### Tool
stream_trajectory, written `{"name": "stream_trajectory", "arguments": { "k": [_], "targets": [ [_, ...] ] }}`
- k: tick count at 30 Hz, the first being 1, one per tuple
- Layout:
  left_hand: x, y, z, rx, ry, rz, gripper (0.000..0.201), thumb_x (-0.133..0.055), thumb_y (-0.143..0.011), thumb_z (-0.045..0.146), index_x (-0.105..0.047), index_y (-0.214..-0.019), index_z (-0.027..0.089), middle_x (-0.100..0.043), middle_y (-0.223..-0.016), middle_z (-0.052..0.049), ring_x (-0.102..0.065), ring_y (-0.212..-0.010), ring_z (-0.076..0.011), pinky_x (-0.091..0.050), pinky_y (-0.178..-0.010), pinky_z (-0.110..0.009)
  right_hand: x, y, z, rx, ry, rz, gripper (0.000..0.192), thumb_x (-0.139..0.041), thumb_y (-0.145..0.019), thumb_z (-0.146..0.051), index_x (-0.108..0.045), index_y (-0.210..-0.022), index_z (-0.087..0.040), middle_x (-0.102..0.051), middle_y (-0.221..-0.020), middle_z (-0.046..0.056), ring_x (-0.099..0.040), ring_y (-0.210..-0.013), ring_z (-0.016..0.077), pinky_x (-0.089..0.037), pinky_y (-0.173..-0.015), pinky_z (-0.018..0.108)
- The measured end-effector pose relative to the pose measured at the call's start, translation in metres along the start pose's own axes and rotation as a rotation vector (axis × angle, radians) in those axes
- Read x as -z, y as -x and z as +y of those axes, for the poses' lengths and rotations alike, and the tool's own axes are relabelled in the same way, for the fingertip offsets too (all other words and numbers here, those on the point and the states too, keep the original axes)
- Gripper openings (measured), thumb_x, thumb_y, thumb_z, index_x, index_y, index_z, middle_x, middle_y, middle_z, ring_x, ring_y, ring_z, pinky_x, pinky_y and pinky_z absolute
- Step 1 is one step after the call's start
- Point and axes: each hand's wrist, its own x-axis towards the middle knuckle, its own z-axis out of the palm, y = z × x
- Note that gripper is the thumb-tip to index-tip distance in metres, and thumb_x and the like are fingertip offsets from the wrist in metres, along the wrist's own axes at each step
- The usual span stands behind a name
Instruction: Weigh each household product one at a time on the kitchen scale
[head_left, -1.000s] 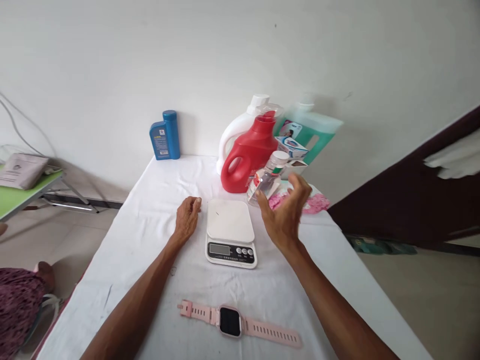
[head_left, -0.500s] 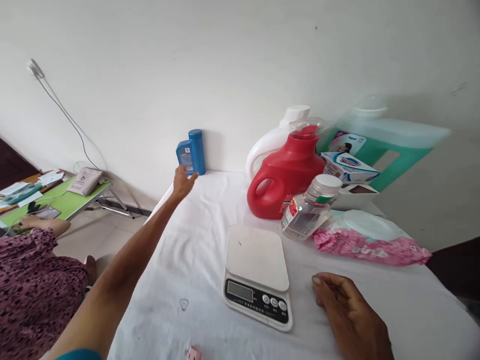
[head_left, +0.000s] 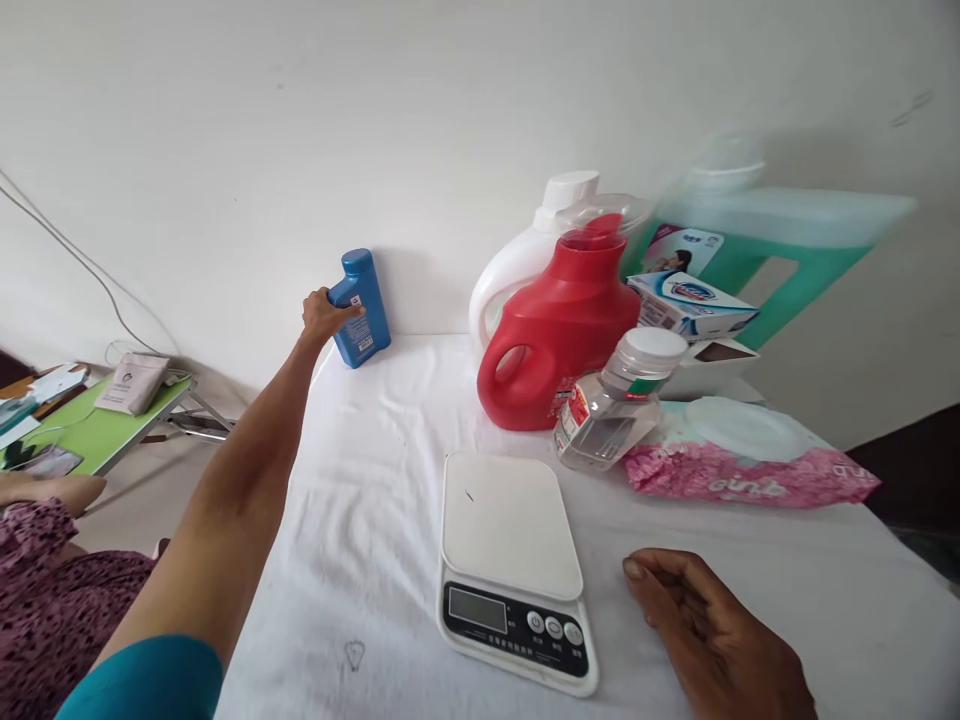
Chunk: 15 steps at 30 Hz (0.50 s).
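The left hand (head_left: 324,315) wraps its grip around the tilted blue bottle (head_left: 360,308) at the worktop (head_left: 375,520) corner (right hand (head_left: 712,640) rests loosely curled, empty). At full reach, the bottle could slip and fall off the edge.

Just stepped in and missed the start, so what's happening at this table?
A person's left hand grips a small blue bottle at the far edge of the white-covered table, tilting it. The right hand rests on the cloth beside a kitchen scale, whose platform holds nothing. A red jug and a clear bottle stand behind the scale.
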Motion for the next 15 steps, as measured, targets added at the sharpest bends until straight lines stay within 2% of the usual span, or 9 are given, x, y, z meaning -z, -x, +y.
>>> {"name": "stream_trajectory", "arguments": {
  "k": [3,8,11,15],
  "targets": [
    [-0.005,0.020,0.005,0.084,0.162,0.021,0.048,-0.091,-0.064,0.037,-0.057,-0.092,0.020,-0.064,-0.097,-0.005,-0.064,-0.091,-0.0230,-0.055,-0.079,-0.037,0.000,0.002,-0.005,0.022,0.001,-0.014,0.043,-0.061,-0.080,-0.071,-0.070,-0.079,-0.028,-0.071,-0.071,0.004,-0.065,-0.060,0.0231,-0.053,-0.053,0.032],
    [-0.001,0.065,0.014,0.063,0.273,0.129,0.043,-0.089,-0.061,0.039,-0.054,-0.079,0.022,-0.058,-0.079,0.003,-0.054,-0.074,-0.0152,-0.045,-0.067,-0.029,0.000,0.006,-0.010,0.098,-0.054,-0.027,0.039,-0.059,-0.087,-0.065,-0.066,-0.079,-0.027,-0.065,-0.067,0.000,-0.056,-0.055,0.0189,-0.047,-0.052,0.030],
    [0.015,0.103,0.014,0.079,0.435,0.134,0.046,-0.090,-0.056,0.042,-0.054,-0.077,0.022,-0.053,-0.072,0.006,-0.048,-0.067,-0.0127,-0.041,-0.061,-0.027,-0.001,0.006,-0.012,0.151,-0.099,-0.019,0.036,-0.059,-0.088,-0.061,-0.063,-0.078,-0.027,-0.065,-0.067,0.000,-0.054,-0.055,0.0186,-0.046,-0.054,0.031],
    [0.046,0.164,0.016,0.102,0.623,0.094,0.049,-0.091,-0.054,0.043,-0.056,-0.080,0.021,-0.054,-0.072,0.006,-0.050,-0.066,-0.0125,-0.042,-0.060,-0.026,-0.002,0.006,-0.014,0.202,-0.133,-0.004,0.031,-0.057,-0.088,-0.056,-0.061,-0.078,-0.026,-0.068,-0.071,0.001,-0.057,-0.059,0.0192,-0.048,-0.060,0.033]
  ]
}}
